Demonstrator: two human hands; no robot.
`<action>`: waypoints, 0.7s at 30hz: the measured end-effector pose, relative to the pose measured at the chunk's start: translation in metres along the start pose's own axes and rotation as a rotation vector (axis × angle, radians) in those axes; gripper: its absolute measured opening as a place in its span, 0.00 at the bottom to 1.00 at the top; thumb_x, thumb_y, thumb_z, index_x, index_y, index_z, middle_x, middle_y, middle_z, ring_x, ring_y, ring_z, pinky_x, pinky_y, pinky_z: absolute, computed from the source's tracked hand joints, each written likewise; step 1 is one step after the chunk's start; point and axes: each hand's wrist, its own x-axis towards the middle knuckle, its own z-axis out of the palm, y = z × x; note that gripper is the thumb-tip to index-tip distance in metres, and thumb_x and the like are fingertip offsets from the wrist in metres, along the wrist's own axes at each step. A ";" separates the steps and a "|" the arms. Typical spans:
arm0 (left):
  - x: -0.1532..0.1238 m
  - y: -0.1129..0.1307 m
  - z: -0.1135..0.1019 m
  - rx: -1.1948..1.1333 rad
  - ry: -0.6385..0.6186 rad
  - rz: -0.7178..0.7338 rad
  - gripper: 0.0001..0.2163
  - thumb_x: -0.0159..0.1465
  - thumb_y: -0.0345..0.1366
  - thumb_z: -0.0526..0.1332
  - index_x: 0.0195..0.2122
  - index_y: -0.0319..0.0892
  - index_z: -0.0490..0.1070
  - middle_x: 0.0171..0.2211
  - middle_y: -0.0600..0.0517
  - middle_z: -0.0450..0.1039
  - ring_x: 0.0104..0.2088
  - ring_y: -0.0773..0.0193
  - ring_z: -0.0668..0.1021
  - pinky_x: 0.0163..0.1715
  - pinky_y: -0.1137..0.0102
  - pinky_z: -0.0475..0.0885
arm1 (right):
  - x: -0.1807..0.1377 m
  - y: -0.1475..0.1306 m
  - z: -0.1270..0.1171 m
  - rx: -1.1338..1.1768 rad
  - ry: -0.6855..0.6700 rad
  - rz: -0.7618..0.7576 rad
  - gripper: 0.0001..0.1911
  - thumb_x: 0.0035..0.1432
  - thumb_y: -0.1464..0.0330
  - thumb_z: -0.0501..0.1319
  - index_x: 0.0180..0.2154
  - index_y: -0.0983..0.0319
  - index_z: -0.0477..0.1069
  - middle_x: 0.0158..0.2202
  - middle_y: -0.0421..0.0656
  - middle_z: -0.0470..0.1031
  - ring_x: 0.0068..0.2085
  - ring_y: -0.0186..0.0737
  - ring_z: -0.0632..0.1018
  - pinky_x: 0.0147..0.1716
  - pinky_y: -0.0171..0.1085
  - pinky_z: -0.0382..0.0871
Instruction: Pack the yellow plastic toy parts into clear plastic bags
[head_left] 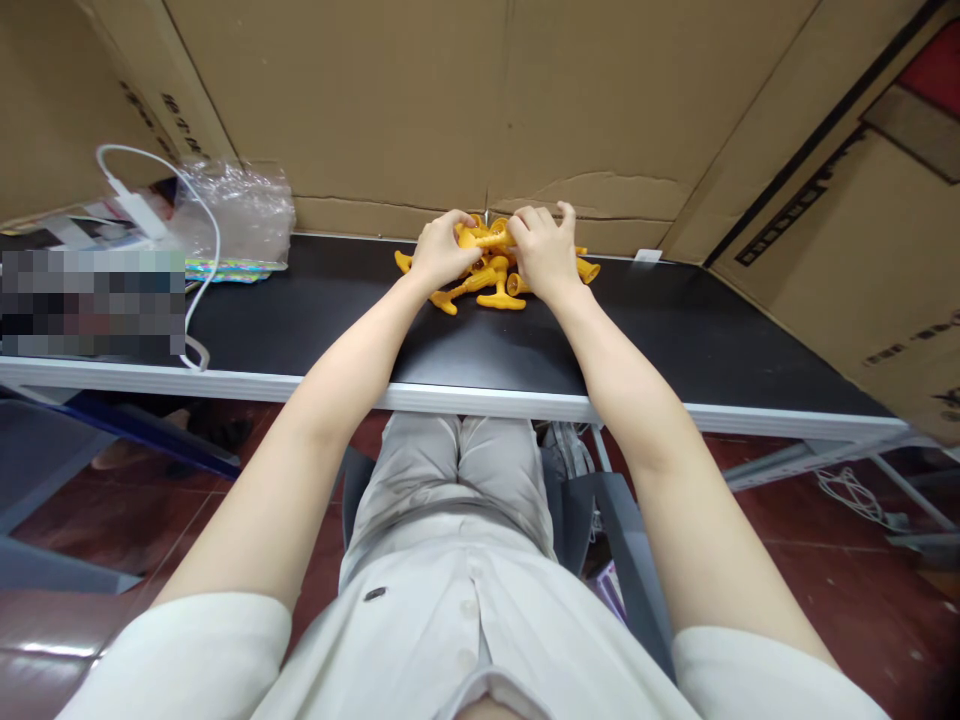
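Observation:
A small heap of yellow plastic parts [491, 280], shaped like little stems with flared ends, lies at the far edge of the black table [315, 320]. Both my arms reach out to it. My left hand [442, 250] is curled on a yellow part [487, 238] at the top of the heap. My right hand [546, 248] grips the other end of that same part, fingers bent over it. More yellow parts stick out beneath and beside both hands.
Cardboard sheets [420, 100] wall the table at the back and on the right. On the left lie a clear plastic bag [240, 210], a white charger with its cable [139, 210] and colourful packets. My legs are under the table's white front edge [487, 400].

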 end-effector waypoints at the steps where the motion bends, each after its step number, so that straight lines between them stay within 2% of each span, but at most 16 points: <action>1: 0.000 0.000 0.000 0.001 -0.006 -0.010 0.17 0.57 0.31 0.67 0.49 0.46 0.77 0.41 0.49 0.83 0.45 0.51 0.84 0.53 0.60 0.78 | 0.000 -0.001 -0.001 -0.002 -0.009 0.000 0.25 0.77 0.72 0.42 0.61 0.62 0.74 0.65 0.55 0.77 0.68 0.59 0.75 0.75 0.70 0.52; 6: -0.008 0.010 -0.009 0.103 -0.018 -0.003 0.19 0.60 0.32 0.67 0.53 0.48 0.77 0.44 0.47 0.84 0.50 0.45 0.85 0.56 0.56 0.77 | -0.001 -0.004 -0.004 0.004 -0.040 0.007 0.24 0.74 0.72 0.47 0.64 0.64 0.72 0.65 0.57 0.77 0.68 0.61 0.74 0.75 0.70 0.52; 12: -0.018 0.027 -0.025 0.254 -0.039 0.078 0.24 0.66 0.34 0.62 0.64 0.53 0.76 0.62 0.44 0.80 0.65 0.39 0.80 0.63 0.51 0.75 | -0.002 -0.001 0.002 0.096 -0.044 0.019 0.26 0.75 0.68 0.48 0.67 0.68 0.71 0.65 0.61 0.77 0.67 0.63 0.75 0.76 0.73 0.47; 16: -0.018 0.028 -0.024 0.289 -0.046 0.081 0.26 0.66 0.32 0.62 0.65 0.54 0.75 0.64 0.45 0.79 0.66 0.40 0.80 0.63 0.53 0.76 | -0.001 0.001 0.008 0.126 -0.047 0.019 0.27 0.75 0.70 0.47 0.68 0.66 0.70 0.65 0.61 0.78 0.67 0.64 0.75 0.75 0.76 0.47; 21: -0.017 0.020 -0.019 0.213 -0.039 0.138 0.26 0.63 0.31 0.63 0.63 0.53 0.76 0.60 0.45 0.82 0.63 0.40 0.82 0.60 0.54 0.77 | -0.001 0.002 0.008 0.091 -0.105 0.043 0.25 0.73 0.72 0.49 0.64 0.65 0.72 0.61 0.59 0.81 0.63 0.62 0.78 0.75 0.74 0.49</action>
